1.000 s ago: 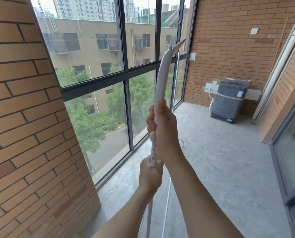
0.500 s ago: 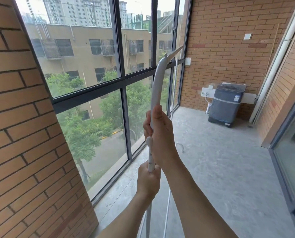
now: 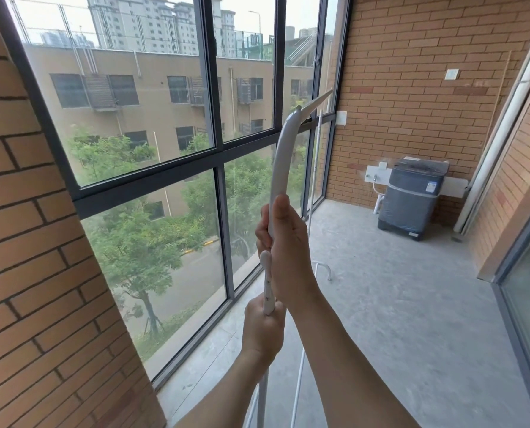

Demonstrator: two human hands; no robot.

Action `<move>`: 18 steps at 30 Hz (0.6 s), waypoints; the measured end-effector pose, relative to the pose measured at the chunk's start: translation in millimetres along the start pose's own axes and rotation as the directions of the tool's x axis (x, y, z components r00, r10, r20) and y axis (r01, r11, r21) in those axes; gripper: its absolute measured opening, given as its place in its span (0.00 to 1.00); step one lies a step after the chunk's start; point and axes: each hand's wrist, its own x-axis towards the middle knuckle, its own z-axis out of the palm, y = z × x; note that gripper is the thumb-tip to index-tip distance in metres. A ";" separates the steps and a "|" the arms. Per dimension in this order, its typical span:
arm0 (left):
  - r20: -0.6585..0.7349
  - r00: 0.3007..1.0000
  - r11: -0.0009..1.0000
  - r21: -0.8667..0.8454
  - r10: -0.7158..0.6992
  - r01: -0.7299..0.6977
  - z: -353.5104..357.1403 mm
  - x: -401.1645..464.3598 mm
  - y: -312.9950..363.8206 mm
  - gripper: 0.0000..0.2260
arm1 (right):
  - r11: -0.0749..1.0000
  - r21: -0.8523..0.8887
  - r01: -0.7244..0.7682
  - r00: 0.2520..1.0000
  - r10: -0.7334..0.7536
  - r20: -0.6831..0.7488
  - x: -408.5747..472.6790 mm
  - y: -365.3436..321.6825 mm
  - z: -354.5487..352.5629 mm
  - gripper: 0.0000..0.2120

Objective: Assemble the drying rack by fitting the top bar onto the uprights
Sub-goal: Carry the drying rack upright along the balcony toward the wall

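Observation:
The white top bar (image 3: 278,159) runs away from me, its near end inside my right hand (image 3: 288,245), which grips it at chest height. Just below, my left hand (image 3: 262,329) is closed round the near white upright (image 3: 267,285), whose rounded top end shows between the two hands, beside the bar's near end. Whether bar and upright are joined is hidden by my right hand. At the bar's far end a white wing piece (image 3: 316,103) angles up, above a thin far upright (image 3: 317,156). A thin lower white rod (image 3: 299,384) descends below my arms.
A large dark-framed window (image 3: 217,156) lies close on the left, with a brick pillar (image 3: 32,273) at near left. A covered grey washing machine (image 3: 412,199) stands against the far brick wall. A curved white rack foot (image 3: 325,268) rests on the concrete floor (image 3: 396,304). Glass door at right.
The view has tilted up and shifted slightly left. Both hands keep the same grips, and my right hand with the bar has sunk a little closer to my left hand.

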 end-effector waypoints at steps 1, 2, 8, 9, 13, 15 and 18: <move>-0.010 1.000 1.000 -0.001 0.005 -0.005 1.8 3.5 -0.3 0.07 | 1.000 0.005 0.003 1.000 -0.003 0.002 3.3 1.3 -1.7 0.25; -0.017 1.000 1.000 0.001 0.009 -0.009 3.7 6.3 -0.6 0.06 | 1.000 0.009 0.006 1.000 -0.006 0.002 6.5 2.7 -3.4 0.26; -0.015 1.000 1.000 0.005 0.022 -0.022 13.6 24.8 -4.1 0.06 | 1.000 0.013 0.009 1.000 -0.009 0.004 24.6 9.3 -14.1 0.29; -0.012 1.000 1.000 0.008 0.024 -0.024 15.6 28.3 -4.6 0.06 | 1.000 0.015 0.012 1.000 -0.012 0.004 27.8 10.4 -15.9 0.29; 0.009 1.000 1.000 -0.001 0.003 -0.003 20.1 44.8 -9.6 0.08 | 1.000 0.000 0.028 1.000 -0.028 -0.002 42.8 17.8 -21.7 0.24; 0.013 1.000 1.000 -0.012 -0.002 0.003 21.5 54.3 -12.2 0.08 | 1.000 -0.003 0.031 1.000 -0.031 0.000 50.6 21.5 -23.1 0.23; 0.018 1.000 1.000 -0.025 0.003 -0.003 21.9 75.2 -17.8 0.09 | 0.999 -0.006 0.044 0.999 -0.044 0.001 67.1 30.1 -22.8 0.21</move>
